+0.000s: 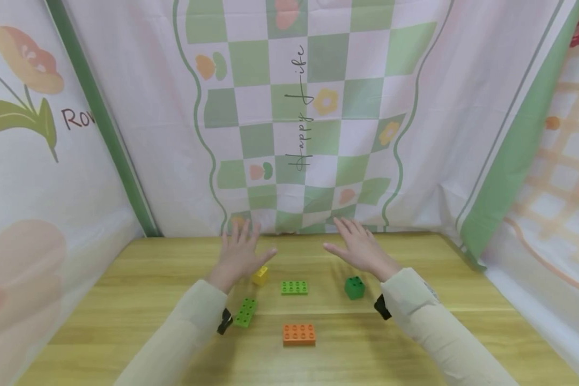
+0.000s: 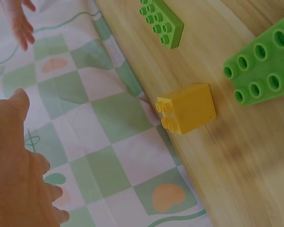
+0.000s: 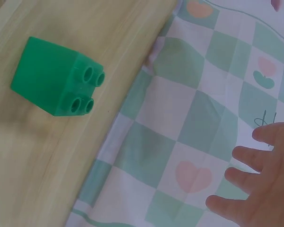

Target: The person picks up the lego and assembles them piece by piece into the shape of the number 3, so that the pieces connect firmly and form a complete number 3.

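Note:
My left hand (image 1: 239, 254) hovers over the far left of the table with straight, spread fingers and holds nothing. Nearest to it is a yellow building block (image 1: 260, 275), partly hidden by the hand in the head view and fully seen in the left wrist view (image 2: 187, 109). My right hand (image 1: 362, 249), likewise empty with fingers extended, is raised above and beyond a dark green block (image 1: 354, 288). Between the hands lies a flat light green block (image 1: 294, 288). Another light green block (image 1: 245, 312) lies at an angle beside the left wrist. An orange block (image 1: 299, 334) is closest to me.
The blocks lie spaced apart on a wooden table (image 1: 338, 354). Behind its far edge hangs a checkered cloth (image 1: 289, 134), with more printed cloth on the left (image 1: 24, 177) and right (image 1: 555, 182). Black straps (image 1: 382, 307) show at both wrists.

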Available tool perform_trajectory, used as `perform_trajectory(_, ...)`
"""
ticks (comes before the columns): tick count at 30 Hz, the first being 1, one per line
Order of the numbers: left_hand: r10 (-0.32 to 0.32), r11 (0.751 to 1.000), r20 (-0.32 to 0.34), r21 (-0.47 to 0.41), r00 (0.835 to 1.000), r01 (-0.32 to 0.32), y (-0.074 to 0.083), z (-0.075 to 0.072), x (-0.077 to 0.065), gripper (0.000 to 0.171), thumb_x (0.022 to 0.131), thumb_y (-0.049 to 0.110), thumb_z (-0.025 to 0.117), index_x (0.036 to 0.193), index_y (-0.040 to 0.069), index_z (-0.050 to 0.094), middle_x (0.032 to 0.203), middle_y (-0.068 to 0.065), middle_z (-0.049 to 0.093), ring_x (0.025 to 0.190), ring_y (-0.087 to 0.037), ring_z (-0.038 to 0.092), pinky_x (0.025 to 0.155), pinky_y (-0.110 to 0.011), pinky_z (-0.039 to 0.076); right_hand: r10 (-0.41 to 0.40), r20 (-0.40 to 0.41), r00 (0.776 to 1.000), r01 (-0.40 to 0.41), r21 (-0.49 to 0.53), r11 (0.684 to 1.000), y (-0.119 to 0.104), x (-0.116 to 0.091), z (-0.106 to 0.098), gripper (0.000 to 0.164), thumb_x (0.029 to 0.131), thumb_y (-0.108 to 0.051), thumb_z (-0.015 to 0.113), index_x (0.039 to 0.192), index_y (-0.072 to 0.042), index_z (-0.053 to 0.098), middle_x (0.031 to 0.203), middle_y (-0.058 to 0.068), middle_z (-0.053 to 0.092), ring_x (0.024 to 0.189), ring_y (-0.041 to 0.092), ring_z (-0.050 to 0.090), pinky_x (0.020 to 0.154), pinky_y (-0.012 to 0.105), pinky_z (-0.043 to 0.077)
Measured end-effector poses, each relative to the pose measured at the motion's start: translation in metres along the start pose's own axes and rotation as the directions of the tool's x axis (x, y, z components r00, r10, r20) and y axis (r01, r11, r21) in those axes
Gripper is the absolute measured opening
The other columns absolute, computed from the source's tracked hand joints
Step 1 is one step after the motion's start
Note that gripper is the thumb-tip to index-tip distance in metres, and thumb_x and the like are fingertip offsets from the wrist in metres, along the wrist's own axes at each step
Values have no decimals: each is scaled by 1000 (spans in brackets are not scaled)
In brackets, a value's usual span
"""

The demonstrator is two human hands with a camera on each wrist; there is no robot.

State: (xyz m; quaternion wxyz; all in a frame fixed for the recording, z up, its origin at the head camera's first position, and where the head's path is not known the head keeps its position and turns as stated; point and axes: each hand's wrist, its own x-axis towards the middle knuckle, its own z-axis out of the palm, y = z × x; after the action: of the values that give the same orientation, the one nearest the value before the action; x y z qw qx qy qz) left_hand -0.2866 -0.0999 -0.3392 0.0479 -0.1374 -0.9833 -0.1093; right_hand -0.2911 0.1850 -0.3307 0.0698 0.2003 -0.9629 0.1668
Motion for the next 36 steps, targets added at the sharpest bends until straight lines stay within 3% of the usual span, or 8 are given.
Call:
perform_trajectory(11, 70, 997, -24, -27, 997, -70, 3, 6, -14, 80, 90, 61, 35, 148, 11, 9, 151, -14, -1, 135, -35, -9, 103, -52, -12, -20, -5, 1000, 20, 29, 999, 2, -9, 2, 82, 91, -57, 42, 145, 0, 17, 147, 24, 18, 132, 42, 14, 103, 58, 12)
perform_trajectory(21, 122, 992, -18, -29, 992, -123, 2, 14, -25, 84, 87, 68, 26, 148, 12, 7, 150, -13, -4, 135, -33, -10, 104, -51, -9, -30, -19, 999, 31, 69, 997, 7, -17, 6, 81, 91, -51, 48, 144, 2, 18, 146, 25, 20, 130, 43, 19, 103, 57, 18)
perform_trajectory(26, 183, 983, -59, -24, 981, -185, -1, 22, -32, 83, 89, 62, 36, 147, 8, 12, 150, -17, 2, 135, -37, -5, 104, -53, -4, -38, -23, 999, 40, 75, 996, 10, -21, 10, 82, 90, -53, 47, 145, 1, 17, 145, 25, 22, 129, 44, 22, 102, 57, 19)
perform_trajectory(36, 237, 968, -77, -71, 969, -242, 0, 28, -45, 80, 90, 52, 46, 146, 3, 16, 149, -20, 8, 135, -39, 1, 105, -54, 1, -17, -10, 1000, 18, 120, 993, 14, -29, 14, 87, 87, -62, 42, 146, -4, 15, 146, 23, 21, 130, 42, 21, 101, 58, 20)
